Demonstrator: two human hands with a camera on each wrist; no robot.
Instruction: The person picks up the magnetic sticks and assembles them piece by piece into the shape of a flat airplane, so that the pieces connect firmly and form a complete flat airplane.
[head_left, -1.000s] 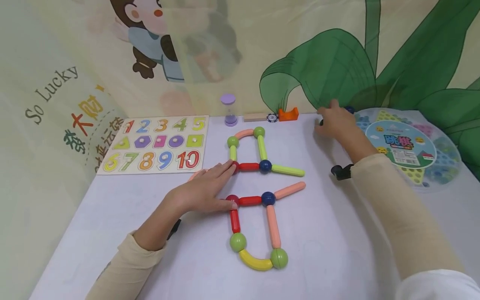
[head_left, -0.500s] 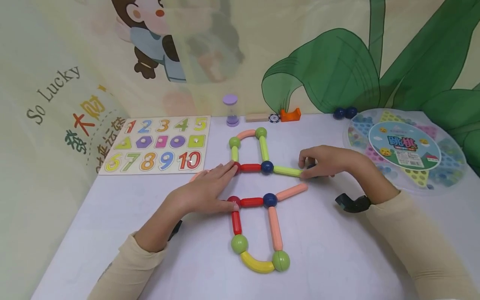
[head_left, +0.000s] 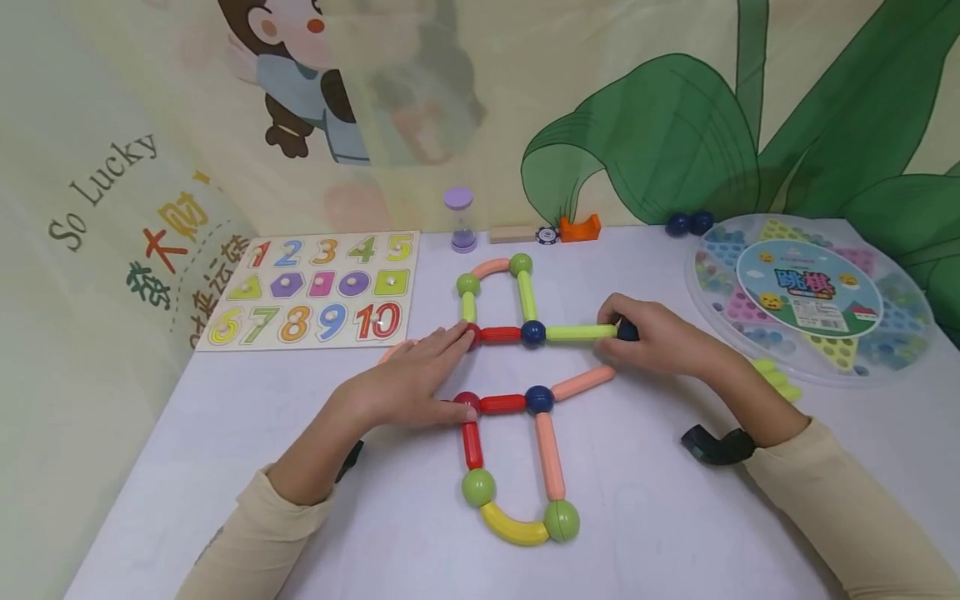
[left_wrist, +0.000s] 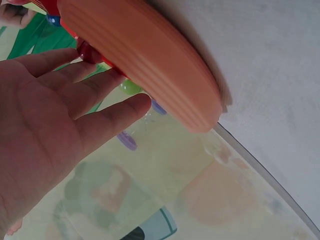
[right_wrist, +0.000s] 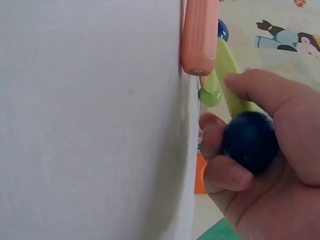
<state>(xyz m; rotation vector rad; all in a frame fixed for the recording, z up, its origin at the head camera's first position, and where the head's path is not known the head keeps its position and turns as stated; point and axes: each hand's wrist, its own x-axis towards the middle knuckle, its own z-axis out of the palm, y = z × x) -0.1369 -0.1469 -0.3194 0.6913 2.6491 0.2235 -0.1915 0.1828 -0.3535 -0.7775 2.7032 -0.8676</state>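
My left hand lies with straight fingers over the left side of a figure of magnetic rods and balls, fingertips at the far red ball and thumb on the near red ball. Close beside it, a curved salmon rod fills much of the left wrist view. My right hand grips a dark blue ball against the free end of a light green rod. That rod's other end meets a blue ball of the figure. A salmon rod slants up just below the right fingers.
A number puzzle board lies at back left. Along the wall stand an hourglass, a wooden block, an orange piece and two dark blue balls. A round checkers set and several green rods flank the right forearm.
My right hand has come from the back right with a dark blue ball to the green rod's end. The rod has swung from slanting to nearly level. My left hand has stayed put.
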